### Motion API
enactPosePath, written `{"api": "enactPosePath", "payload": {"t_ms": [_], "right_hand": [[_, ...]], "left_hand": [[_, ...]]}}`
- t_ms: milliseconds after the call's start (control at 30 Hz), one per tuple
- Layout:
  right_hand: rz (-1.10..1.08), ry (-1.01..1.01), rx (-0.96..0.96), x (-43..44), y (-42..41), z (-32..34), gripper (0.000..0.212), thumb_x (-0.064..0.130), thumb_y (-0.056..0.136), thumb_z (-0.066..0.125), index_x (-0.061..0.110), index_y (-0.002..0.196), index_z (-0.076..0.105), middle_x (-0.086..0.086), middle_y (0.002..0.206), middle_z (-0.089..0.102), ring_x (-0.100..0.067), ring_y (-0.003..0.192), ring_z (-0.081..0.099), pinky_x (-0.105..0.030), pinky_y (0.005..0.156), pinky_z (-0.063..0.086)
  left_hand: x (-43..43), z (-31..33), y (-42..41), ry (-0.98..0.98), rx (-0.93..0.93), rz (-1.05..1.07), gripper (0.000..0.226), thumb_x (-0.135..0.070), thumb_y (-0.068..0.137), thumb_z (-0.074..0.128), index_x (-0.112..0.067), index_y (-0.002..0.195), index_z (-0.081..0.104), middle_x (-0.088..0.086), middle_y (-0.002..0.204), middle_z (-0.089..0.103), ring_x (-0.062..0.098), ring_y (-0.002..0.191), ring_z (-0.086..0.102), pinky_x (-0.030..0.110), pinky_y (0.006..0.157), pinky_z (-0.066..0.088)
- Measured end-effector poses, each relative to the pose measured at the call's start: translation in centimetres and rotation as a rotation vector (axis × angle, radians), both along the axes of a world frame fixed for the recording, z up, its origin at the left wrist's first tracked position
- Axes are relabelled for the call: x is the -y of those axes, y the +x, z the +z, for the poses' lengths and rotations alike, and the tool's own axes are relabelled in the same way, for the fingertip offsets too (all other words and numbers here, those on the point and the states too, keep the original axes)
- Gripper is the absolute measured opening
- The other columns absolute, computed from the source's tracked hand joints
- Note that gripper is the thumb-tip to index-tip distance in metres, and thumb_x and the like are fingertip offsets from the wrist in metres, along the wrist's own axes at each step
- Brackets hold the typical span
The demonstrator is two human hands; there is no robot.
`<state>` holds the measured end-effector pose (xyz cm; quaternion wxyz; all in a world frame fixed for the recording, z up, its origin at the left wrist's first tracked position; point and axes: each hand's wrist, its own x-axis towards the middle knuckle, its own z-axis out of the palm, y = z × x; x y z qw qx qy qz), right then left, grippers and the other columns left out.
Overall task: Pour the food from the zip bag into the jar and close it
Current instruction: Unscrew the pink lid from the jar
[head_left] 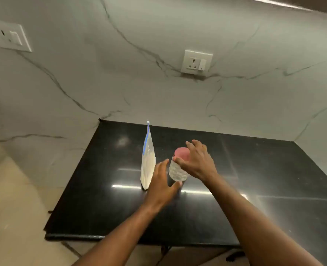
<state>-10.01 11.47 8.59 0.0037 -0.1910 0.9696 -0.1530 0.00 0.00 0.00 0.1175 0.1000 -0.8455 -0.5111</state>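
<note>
Standing between the hands, a clear jar (178, 170) (pink lid (182, 153) on); left hand (162, 187) spread beside its base, right hand (197, 162) curled round the lid. Zip bag (147, 169) upright just left of the left hand.

Glossy black counter (254, 189) against a veined marble wall (101, 73), upright zip bag (148, 166) of white food, textured clear jar (177, 171) just beside it, right hand (197, 162) curled round its pink lid (182, 152), left hand (161, 185) flat-fingered at the jar's base
</note>
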Motion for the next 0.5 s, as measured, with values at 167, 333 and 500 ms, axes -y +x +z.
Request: {"api": "enactPosePath", "payload": {"t_ms": [167,333,500], "right_hand": [[0.034,0.245,-0.013,1.2,-3.9,-0.7,0.080,0.085,0.080,0.051,0.020,0.125,0.063,-0.006,0.129,0.058,-0.026,0.112,0.061,-0.040,0.085,0.058],[0.165,0.292,0.019,1.4,-6.1,-0.4,0.051,0.062,0.082,0.065,0.022,0.114,0.067,-0.002,0.112,0.062,-0.018,0.094,0.063,-0.030,0.076,0.056],[0.578,0.250,0.366,0.6,-7.8,2.0,0.068,0.026,0.077,0.081,0.029,0.140,0.058,0.004,0.141,0.052,-0.017,0.124,0.049,-0.028,0.090,0.044]], "left_hand": [[-0.9,-1.7,-6.9,0.082,0.148,0.012,0.127,-0.060,0.070,0.090,-0.022,0.166,0.018,-0.001,0.168,0.037,0.021,0.152,0.041,0.022,0.117,0.031],[-0.8,-3.9,-9.7,0.112,0.134,0.032,0.091,-0.062,0.061,0.094,-0.042,0.139,0.051,-0.024,0.126,0.065,-0.003,0.115,0.065,0.014,0.095,0.052],[-0.5,-4.0,-9.7,0.010,0.114,0.077,0.086,-0.074,0.059,0.088,-0.060,0.130,0.040,-0.046,0.105,0.050,-0.046,0.102,0.035,-0.017,0.071,0.026]]}}
